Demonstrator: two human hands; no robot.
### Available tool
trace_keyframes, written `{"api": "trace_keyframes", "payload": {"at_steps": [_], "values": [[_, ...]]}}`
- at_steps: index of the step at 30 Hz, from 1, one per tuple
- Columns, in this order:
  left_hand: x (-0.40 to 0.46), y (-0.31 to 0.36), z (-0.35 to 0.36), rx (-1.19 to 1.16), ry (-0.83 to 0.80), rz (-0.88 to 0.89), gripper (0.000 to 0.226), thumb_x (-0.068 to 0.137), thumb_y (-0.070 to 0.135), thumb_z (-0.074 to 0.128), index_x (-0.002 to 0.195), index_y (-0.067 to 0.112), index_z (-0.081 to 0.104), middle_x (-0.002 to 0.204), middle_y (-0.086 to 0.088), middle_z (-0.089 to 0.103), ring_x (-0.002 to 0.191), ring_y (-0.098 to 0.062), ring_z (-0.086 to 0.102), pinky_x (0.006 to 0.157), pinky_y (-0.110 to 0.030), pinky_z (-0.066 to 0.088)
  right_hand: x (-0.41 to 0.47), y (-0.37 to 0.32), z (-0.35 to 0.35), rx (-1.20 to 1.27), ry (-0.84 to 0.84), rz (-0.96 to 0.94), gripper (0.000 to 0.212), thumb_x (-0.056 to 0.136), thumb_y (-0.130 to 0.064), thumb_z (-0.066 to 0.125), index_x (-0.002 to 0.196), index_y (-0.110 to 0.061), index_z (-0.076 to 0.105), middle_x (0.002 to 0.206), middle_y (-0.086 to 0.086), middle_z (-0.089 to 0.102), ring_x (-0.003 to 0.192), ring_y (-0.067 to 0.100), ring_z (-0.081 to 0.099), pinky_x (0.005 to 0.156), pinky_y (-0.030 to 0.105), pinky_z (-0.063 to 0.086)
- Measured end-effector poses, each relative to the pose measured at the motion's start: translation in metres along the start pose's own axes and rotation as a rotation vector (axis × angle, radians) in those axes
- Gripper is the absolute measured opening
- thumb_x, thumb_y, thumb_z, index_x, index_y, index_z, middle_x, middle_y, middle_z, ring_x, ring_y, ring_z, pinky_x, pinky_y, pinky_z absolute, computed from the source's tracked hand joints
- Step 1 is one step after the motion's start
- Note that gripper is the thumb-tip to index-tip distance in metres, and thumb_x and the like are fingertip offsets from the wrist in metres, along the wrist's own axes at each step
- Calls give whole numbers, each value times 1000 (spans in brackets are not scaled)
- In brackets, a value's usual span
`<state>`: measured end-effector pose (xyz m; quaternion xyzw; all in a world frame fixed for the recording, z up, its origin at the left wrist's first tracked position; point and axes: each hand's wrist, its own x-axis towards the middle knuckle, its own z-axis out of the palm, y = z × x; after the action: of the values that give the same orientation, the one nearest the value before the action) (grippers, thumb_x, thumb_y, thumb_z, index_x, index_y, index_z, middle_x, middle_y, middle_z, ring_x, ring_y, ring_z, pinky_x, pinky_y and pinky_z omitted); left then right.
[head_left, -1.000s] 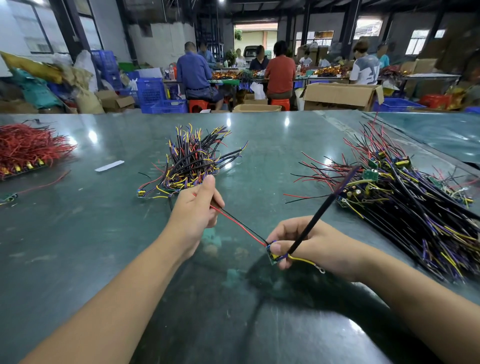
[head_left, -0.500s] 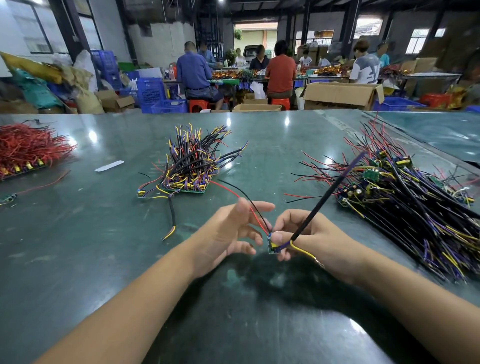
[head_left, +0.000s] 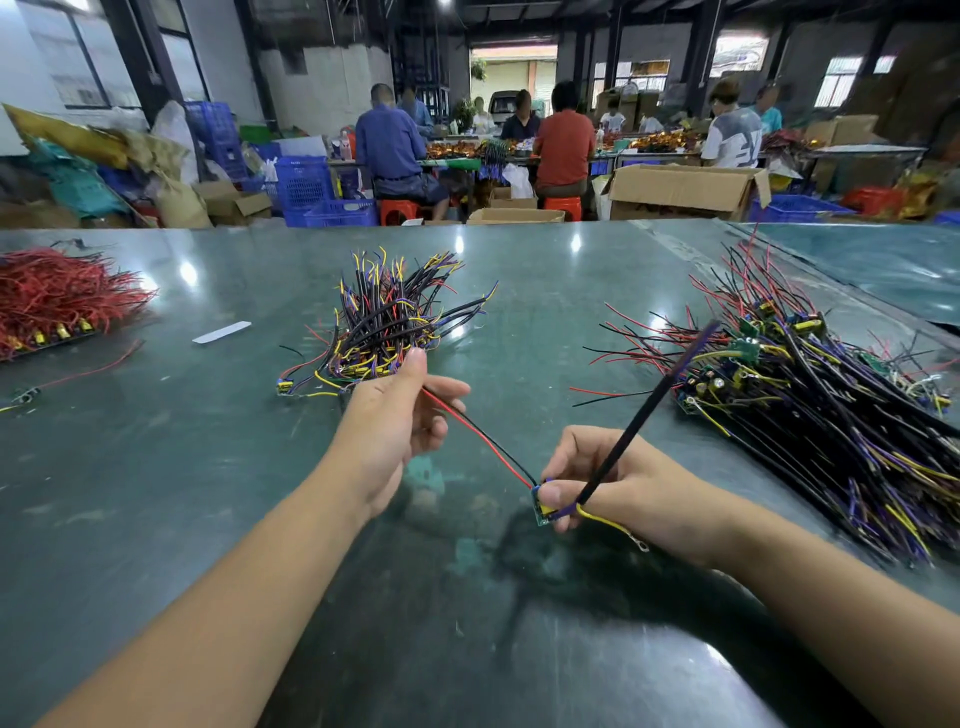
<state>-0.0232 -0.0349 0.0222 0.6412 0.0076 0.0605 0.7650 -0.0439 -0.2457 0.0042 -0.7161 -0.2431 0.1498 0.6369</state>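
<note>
Red wire (head_left: 470, 428); green tabletop (head_left: 156, 467)

Half a second ago the left hand (head_left: 400, 421) lies open right against the right hand (head_left: 623, 483), with the red and black wires (head_left: 483, 441) arching loose. Now it sits back up near the pile (head_left: 384, 322), pinching the wires, which run straight and taut down to the board (head_left: 543, 506).

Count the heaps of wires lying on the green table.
3: a red heap at far left, a mixed heap in the middle beyond the left hand, a large heap at right, partly out of frame.
</note>
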Motion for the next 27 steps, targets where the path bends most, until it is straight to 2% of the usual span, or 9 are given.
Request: {"api": "trace_keyframes", "payload": {"at_steps": [4,9,11,14,15,17,20,24,27], "values": [[2,-3,-1,-72,-11,-101,63,100,40,36,59,12,74,58,-1,67,40,-2,48,41,-12,43,0,-1,-1,28,-30,-21,15,74,-14,73,70,-25,64,70,7,65,61,15,60,60,22,48],[5,-5,-2,-220,-38,-267,64,100,41,36,60,10,75,60,-1,66,39,-3,47,39,-13,43,0,-1,-2,64,-96,-10,15,79,2,69,78,-6,56,68,1,68,61,9,62,60,17,48],[2,-4,-2,-223,-137,-262,63,94,56,35,75,14,77,69,-1,67,46,-5,52,43,-16,45,-1,-1,-1,70,-56,-37,15,78,0,71,76,-10,60,69,2,68,61,10,63,60,18,48],[-5,-4,0,-128,-412,-238,81,64,82,45,110,19,68,91,-4,69,68,-11,63,56,-23,53,0,-2,0,89,73,-89,13,74,-11,72,70,-22,66,69,3,68,61,14,63,60,20,49],[-8,-7,3,-78,-491,-238,80,63,79,53,116,20,64,97,-5,68,74,-12,64,60,-24,54,1,-2,1,95,107,-100,11,73,-14,72,70,-24,67,69,2,68,61,14,63,61,21,49],[-16,-14,12,23,-577,-222,52,75,54,65,115,22,66,102,-7,67,81,-13,66,65,-23,54,2,-2,3,88,135,-121,10,73,-16,74,71,-20,66,75,2,71,67,16,65,65,23,51],[-23,-19,17,116,-564,-138,33,80,27,67,110,14,69,100,-11,72,88,-18,69,73,-23,54,3,2,7,64,153,-117,17,75,-15,75,76,-8,60,101,10,73,89,23,67,79,32,53],[-22,-17,17,118,-452,-65,27,75,20,68,98,6,72,91,-12,73,85,-16,70,72,-24,56,6,4,8,-228,351,-184,8,70,-22,76,74,-21,70,86,6,65,77,14,58,73,31,46],[-18,-15,18,154,-284,21,5,83,9,67,81,10,72,74,-1,72,70,-7,67,63,-19,54,10,2,6,-120,432,-226,19,84,-4,65,84,-23,68,77,-10,64,72,-1,55,69,16,43]]}}
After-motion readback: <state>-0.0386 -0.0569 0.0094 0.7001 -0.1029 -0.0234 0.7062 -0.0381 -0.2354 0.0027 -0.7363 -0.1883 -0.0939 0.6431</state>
